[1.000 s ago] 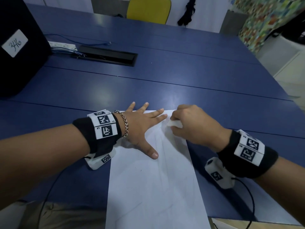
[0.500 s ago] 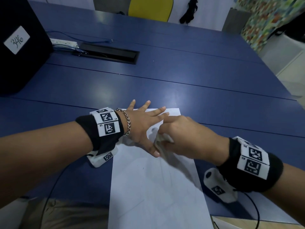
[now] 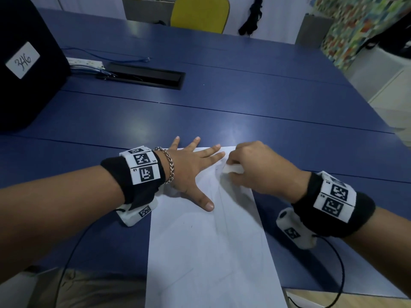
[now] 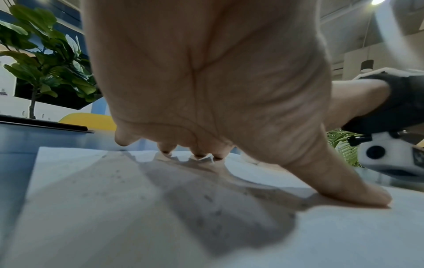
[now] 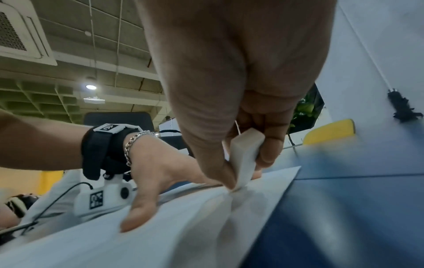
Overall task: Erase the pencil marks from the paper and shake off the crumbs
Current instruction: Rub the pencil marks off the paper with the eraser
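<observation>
A white sheet of paper (image 3: 206, 252) lies lengthwise on the blue table (image 3: 222, 103), with faint pencil lines near its far end. My left hand (image 3: 191, 167) lies flat on the paper's far left part, fingers spread and thumb out; from the left wrist view its fingertips (image 4: 199, 156) press the paper (image 4: 114, 217), where dark crumbs are scattered. My right hand (image 3: 251, 167) pinches a white eraser (image 3: 232, 169) and holds its end against the paper near the far right corner. In the right wrist view the eraser (image 5: 245, 156) sits between thumb and fingers, touching the paper (image 5: 183, 226).
A black box with a white label (image 3: 22, 60) stands at the far left. A black cable tray (image 3: 142, 76) and a white power strip (image 3: 85, 62) lie beyond. A yellow chair (image 3: 200, 14) is behind the table. Cables (image 3: 338, 274) run from both wrist cameras.
My right hand with the eraser moved from beside the left thumb back toward the paper's far right corner. The left hand stays flat on the sheet.
</observation>
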Available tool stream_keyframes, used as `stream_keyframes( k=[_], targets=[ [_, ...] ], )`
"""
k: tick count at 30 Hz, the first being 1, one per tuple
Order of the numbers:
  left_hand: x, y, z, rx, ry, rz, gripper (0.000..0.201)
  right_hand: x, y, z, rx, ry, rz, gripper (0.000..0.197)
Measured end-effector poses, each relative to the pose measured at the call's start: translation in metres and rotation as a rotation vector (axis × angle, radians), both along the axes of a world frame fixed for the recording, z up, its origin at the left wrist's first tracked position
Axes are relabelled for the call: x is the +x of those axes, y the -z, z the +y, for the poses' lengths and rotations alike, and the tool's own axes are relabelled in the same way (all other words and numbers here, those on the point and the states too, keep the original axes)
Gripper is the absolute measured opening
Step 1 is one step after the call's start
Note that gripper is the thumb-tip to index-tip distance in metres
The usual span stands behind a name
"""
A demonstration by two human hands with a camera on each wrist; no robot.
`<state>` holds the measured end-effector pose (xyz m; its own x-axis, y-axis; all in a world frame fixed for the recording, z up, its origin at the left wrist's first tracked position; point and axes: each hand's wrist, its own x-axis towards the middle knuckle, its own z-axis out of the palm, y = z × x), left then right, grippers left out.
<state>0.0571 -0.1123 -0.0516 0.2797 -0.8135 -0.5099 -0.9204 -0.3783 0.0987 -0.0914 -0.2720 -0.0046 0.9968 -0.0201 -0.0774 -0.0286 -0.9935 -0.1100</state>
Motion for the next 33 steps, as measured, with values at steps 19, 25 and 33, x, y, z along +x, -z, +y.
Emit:
stream_keyframes(
  k=[19, 25, 33],
  targets=[
    [-0.001, -0.026, 0.054, -0.048, -0.057, -0.037, 0.136, -0.021, 0.002, -0.031, 0.175, 0.153, -0.030, 0.009],
    [-0.006, -0.027, 0.063, -0.053, -0.048, 0.022, 0.130, -0.023, -0.003, -0.033, 0.215, 0.187, -0.070, 0.011],
    [-0.019, -0.005, 0.048, 0.014, -0.118, -0.031, 0.145, -0.014, 0.004, -0.024, 0.222, 0.105, -0.053, 0.014]
  ],
)
